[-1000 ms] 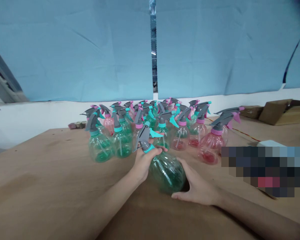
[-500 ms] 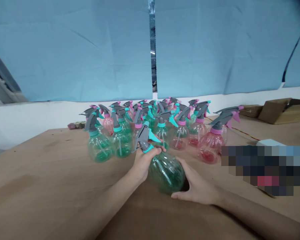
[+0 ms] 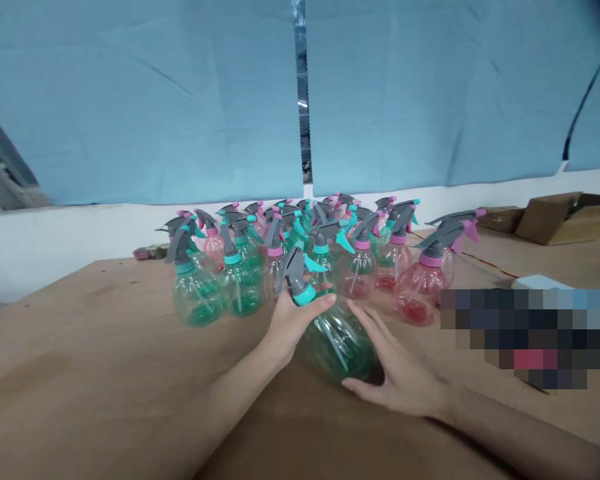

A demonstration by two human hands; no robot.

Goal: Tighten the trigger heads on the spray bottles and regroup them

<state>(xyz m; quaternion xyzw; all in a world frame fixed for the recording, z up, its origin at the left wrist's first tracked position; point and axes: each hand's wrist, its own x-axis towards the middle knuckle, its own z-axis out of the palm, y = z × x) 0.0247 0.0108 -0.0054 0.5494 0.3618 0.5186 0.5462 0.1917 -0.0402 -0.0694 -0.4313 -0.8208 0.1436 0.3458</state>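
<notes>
A clear green spray bottle (image 3: 336, 340) with a grey head, turquoise collar and turquoise trigger leans to the left just above or on the table; which of the two I cannot tell. My left hand (image 3: 289, 321) is wrapped round its neck below the collar, thumb across the front. Cupped against the right side of its body is my right hand (image 3: 397, 373), with the thumb low at the base and the fingers higher up. Behind the hands stand several upright spray bottles, among them a green one (image 3: 199, 297) at the left and a pink one (image 3: 420, 293) at the right.
The wooden table (image 3: 105, 360) runs up to a white ledge and a blue sheet (image 3: 180, 100). At the far right lies an open cardboard box (image 3: 555, 223). A thin wire (image 3: 490, 268) leads to a white object (image 3: 543, 285) beside a blurred-out patch.
The held bottle has turned a little and its head has shifted slightly right. My right hand's fingers now lie higher along its body. The standing bottles keep their places.
</notes>
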